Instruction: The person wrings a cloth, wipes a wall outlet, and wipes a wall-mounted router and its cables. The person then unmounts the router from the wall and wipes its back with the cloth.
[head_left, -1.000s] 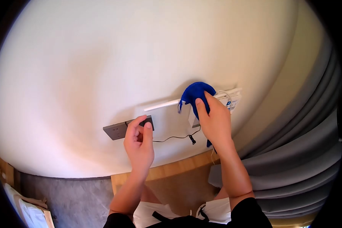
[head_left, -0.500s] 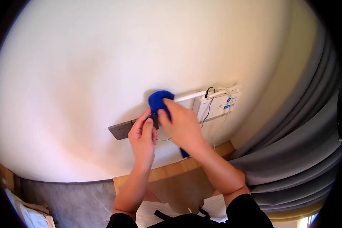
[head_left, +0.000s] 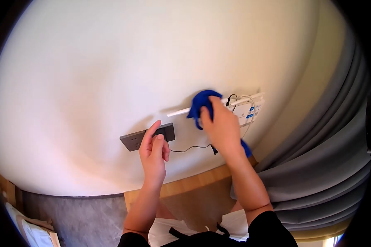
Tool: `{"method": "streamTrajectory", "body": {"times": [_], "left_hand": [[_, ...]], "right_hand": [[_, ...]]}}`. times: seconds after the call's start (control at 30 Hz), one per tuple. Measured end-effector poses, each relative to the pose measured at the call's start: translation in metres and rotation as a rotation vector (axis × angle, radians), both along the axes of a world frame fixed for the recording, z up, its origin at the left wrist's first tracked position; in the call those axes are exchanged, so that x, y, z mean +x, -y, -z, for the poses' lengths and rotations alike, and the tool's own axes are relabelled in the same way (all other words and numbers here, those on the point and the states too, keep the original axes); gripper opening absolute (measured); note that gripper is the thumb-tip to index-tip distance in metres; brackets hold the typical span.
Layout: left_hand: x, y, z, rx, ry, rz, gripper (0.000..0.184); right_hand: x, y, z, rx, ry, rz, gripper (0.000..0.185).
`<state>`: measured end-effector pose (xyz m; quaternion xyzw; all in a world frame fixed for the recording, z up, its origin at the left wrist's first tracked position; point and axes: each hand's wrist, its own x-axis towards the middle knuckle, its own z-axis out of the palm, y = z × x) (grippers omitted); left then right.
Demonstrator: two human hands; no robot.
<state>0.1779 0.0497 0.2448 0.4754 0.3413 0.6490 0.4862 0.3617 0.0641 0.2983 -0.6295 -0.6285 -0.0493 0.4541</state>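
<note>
A blue cloth [head_left: 203,101] is wrapped over the middle of a long white antenna [head_left: 178,112], and my right hand [head_left: 221,125] is closed on it. The cloth's other end hangs behind my right wrist. The antenna belongs to a white router [head_left: 241,113] on the wall, whose left part my right hand hides. In front of the dark grey socket panel [head_left: 132,141] is my left hand [head_left: 153,152], its index finger stretched up, the thumb apart from it, nothing in it. A thin black cable [head_left: 189,148] runs from the panel area towards the router.
Grey curtains [head_left: 317,177] hang at the right. A wooden ledge [head_left: 193,181] runs along the foot of the wall [head_left: 152,49]. Folded fabric [head_left: 33,230] lies at the lower left, beside the grey floor [head_left: 86,214].
Between the earlier frames my right hand moved left with the cloth to the antenna's tip; now both are back right, near the router. My left index finger has moved away from the cloth.
</note>
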Motion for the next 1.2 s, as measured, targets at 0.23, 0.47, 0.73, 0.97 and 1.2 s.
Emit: {"method": "streamTrajectory", "body": {"times": [0.23, 0.47, 0.73, 0.97, 1.2], "left_hand": [[-0.011, -0.004, 0.011, 0.050, 0.046, -0.106, 0.035], [-0.022, 0.016, 0.017, 0.156, 0.090, -0.295, 0.028], [-0.028, 0.039, 0.044, 0.181, -0.018, -0.132, 0.025], [0.007, 0.049, 0.052, 0.214, -0.118, 0.055, 0.033], [0.033, 0.054, 0.061, 0.088, -0.110, 0.095, 0.048]], "right_hand": [[-0.063, 0.004, 0.001, -0.055, -0.010, -0.291, 0.032], [-0.068, 0.023, 0.029, -0.110, -0.351, -0.694, 0.033], [-0.010, 0.037, 0.103, -0.783, -1.882, -1.346, 0.050], [-0.008, 0.048, 0.102, -0.627, -2.037, -1.402, 0.061], [0.003, 0.057, 0.083, -0.488, -1.894, -1.458, 0.067]]}}
